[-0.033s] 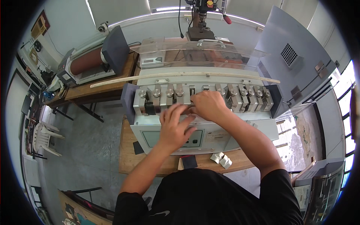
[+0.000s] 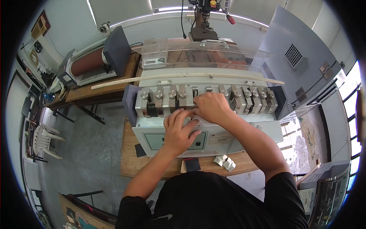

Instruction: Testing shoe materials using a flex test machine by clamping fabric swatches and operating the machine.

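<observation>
A light grey bench machine point(image 2: 152, 124) stands in front of me, with a row of metal clamps point(image 2: 237, 98) topped by round knobs. My right hand point(image 2: 213, 108) is bent over the middle clamps, fingers curled down. What its fingertips grip is hidden. My left hand point(image 2: 178, 131) is just left of it, before the machine's front edge. Its fingers are bent but apart, the upper ones reaching to the right fingertips; I see nothing held in it. A dark strip point(image 2: 152, 110) hangs in a clamp at the left end.
A raised clear cover with a handle point(image 2: 215, 42) rises behind the clamps, and a long pale stick point(image 2: 114, 83) lies across the machine's top. Dark pieces point(image 2: 193, 164) and crumpled white pieces point(image 2: 225, 162) lie on the wooden table point(image 2: 131, 168). A roller machine point(image 2: 89, 63) stands at left.
My left hand has shifted very slightly, its fingers closer to my right fingertips. The right hand stays where it was.
</observation>
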The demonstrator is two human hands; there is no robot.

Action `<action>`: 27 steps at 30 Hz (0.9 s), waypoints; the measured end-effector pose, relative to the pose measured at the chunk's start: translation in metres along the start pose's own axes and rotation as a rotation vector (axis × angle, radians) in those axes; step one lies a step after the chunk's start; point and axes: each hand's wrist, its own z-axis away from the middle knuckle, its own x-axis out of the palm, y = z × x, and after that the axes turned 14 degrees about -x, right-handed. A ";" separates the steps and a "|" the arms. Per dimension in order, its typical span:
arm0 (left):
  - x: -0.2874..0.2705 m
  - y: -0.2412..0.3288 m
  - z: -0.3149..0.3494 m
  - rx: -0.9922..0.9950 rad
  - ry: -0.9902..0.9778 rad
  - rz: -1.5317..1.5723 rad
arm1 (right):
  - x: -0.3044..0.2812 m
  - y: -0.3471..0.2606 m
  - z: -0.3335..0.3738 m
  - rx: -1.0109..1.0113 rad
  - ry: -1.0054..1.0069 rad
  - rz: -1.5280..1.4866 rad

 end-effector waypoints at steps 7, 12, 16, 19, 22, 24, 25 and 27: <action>0.024 -0.004 0.009 -0.099 0.011 0.074 | 0.004 0.003 0.014 -0.041 0.147 -0.034; 0.024 -0.005 0.009 -0.082 0.018 0.084 | -0.013 0.002 0.028 -0.033 0.201 -0.219; 0.023 -0.009 0.012 -0.057 0.029 0.095 | -0.033 0.010 0.056 -0.042 0.343 -0.349; 0.024 -0.009 0.010 -0.050 0.035 0.100 | -0.039 0.031 0.083 -0.074 0.286 -0.324; 0.022 -0.009 0.011 -0.060 0.030 0.102 | -0.037 0.047 0.108 -0.055 0.199 -0.310; 0.021 -0.010 0.012 -0.069 0.026 0.099 | -0.034 0.046 0.122 -0.044 0.244 -0.325; 0.021 -0.010 0.012 -0.073 0.020 0.096 | -0.034 0.044 0.128 0.064 0.275 -0.360; 0.021 -0.008 0.012 -0.077 0.015 0.094 | -0.034 0.044 0.140 0.172 0.305 -0.394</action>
